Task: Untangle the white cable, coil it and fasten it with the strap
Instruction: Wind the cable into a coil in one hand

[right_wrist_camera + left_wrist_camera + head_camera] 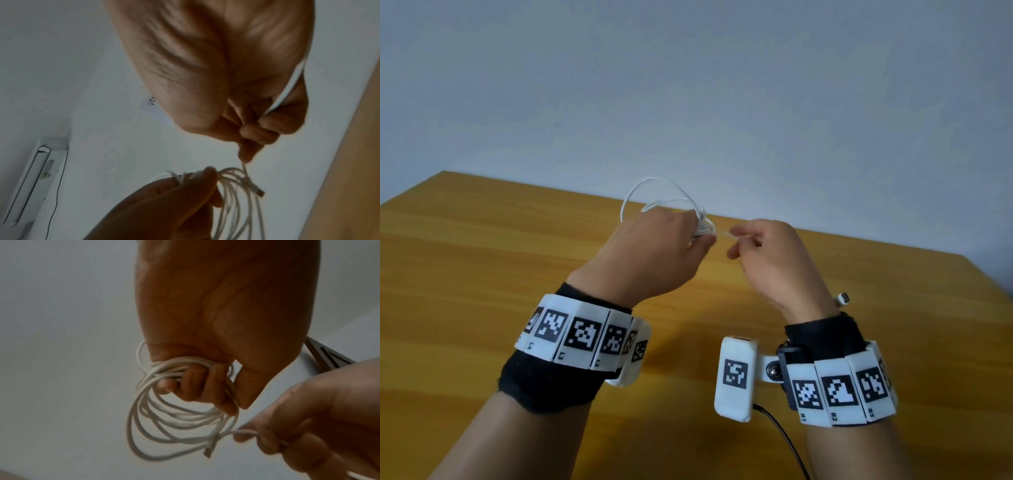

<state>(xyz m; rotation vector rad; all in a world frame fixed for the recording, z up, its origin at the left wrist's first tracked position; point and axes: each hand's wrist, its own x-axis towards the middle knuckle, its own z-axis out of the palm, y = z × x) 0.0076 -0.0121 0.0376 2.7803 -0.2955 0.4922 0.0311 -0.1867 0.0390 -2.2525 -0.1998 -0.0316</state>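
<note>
The white cable (703,228) is gathered into a coil of several loops, held up above the wooden table (482,274). My left hand (664,246) grips the coil (185,420) with fingers curled round the bundle. My right hand (763,250) pinches a short taut strand (244,168) running from the bundle. One metal plug (208,451) sticks out of the coil (232,183) beside that strand. Another silver plug (843,298) pokes out behind my right wrist, on a length passing through the right hand (257,133). I cannot make out a strap.
The table's far edge meets a pale wall. A black wire (780,435) hangs from the device on my right wrist. A white wall unit (30,178) shows in the right wrist view.
</note>
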